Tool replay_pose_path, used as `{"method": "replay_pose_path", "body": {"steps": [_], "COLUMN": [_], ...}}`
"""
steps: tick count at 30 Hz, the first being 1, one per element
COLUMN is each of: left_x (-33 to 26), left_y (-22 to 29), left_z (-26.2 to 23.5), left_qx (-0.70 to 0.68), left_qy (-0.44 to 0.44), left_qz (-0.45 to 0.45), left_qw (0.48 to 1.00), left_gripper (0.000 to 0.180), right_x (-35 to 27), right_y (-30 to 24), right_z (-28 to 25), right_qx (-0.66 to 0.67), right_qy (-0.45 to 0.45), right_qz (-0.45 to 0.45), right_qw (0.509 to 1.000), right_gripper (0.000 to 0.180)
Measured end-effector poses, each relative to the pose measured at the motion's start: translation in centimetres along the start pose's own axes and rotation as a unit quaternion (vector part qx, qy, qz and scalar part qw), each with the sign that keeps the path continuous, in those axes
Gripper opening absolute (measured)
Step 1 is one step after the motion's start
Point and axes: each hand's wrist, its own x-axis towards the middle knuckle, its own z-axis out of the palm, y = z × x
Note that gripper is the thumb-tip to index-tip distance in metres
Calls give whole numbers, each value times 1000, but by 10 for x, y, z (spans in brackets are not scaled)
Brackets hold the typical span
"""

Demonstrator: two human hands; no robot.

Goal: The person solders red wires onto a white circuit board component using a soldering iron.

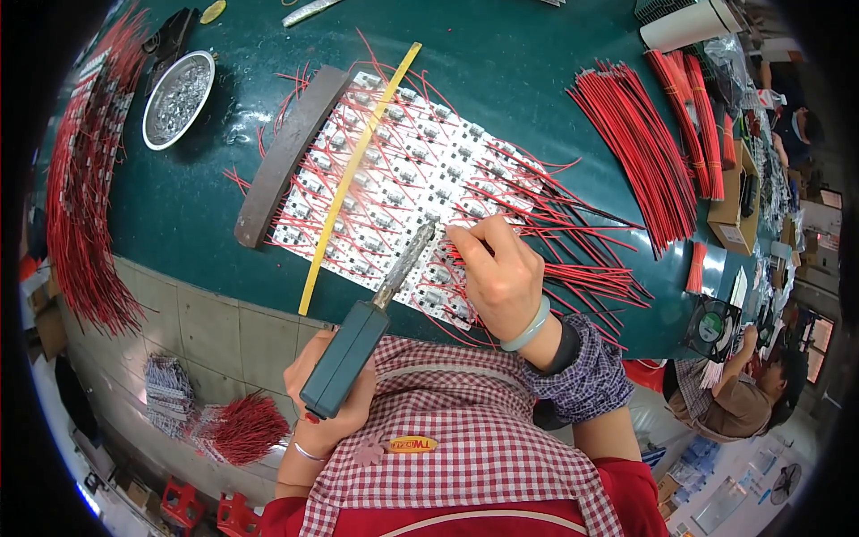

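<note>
My left hand [313, 394] is wrapped round the dark green handle of a soldering iron [344, 358]. Its metal tip points up and to the right and meets the sheet of small white circuit boards [420, 166] on the table. Close beside that tip, my right hand [506, 273] is closed in a pinch on a thin red wire, mostly hidden by the fingers. Red and black wires [582, 277] fan out from the boards to the right, under and past this hand. A dark curved bar [291, 157] and a yellow strip [358, 170] lie across the sheet's left part.
Bundled red wires [640, 152] lie at the right of the green table [501, 72]. A white bowl [179, 100] of metallic bits stands at the left, near hanging wired boards [85, 197]. A small fan [711, 327] sits at the right edge; another person [734, 394] works beyond.
</note>
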Motion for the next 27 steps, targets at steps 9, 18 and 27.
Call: {"method": "replay_pose_path", "body": {"steps": [9, 18, 27], "left_x": [-5, -6, -4], "left_y": [1, 0, 7], "left_z": [4, 6, 5], "left_qx": [14, -23, -20], "left_qy": [4, -10, -30], "left_qz": [-6, -25, -27], "left_qw": [1000, 999, 999], "left_gripper": [24, 25, 32], "right_x": [1, -1, -4], "right_y": [-1, -1, 1], "right_z": [-1, 3, 4], "right_qx": [4, 17, 3], "right_qy": [3, 4, 0], "right_qz": [-4, -12, -38], "right_qw": [1000, 1000, 999], "right_gripper": [29, 29, 31]}}
